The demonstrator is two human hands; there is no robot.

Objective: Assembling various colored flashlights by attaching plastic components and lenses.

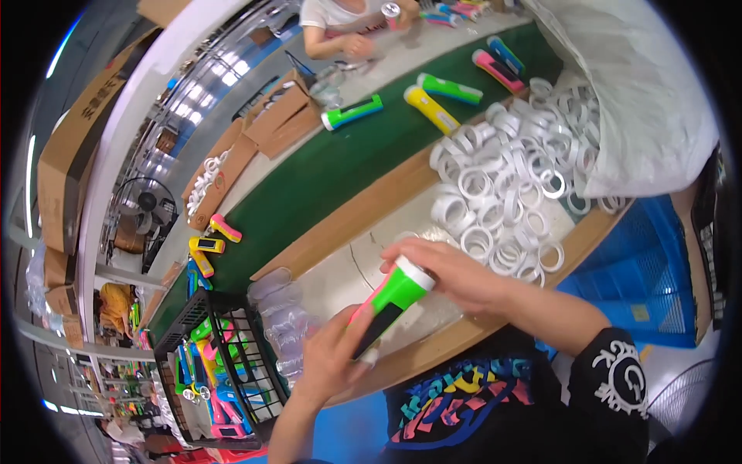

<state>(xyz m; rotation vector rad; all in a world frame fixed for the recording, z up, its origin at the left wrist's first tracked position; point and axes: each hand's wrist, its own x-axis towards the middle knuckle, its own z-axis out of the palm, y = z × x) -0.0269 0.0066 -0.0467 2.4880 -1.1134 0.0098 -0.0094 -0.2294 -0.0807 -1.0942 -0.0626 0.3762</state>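
I'm clamping left fingers (357,331) round green flashlight (393,298), right fingers (406,248) gripping its white end (418,272). Flashlight is slanting over cardboard tray (456,345); white rings (491,212) lying heaped at right, black basket (184,319) standing left, green counter (301,189) stretching beyond.

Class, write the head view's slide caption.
Left hand and right hand hold a green-and-pink flashlight near heaped white plastic rings.

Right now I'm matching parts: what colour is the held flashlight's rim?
The rim is white, clearest in the head view.
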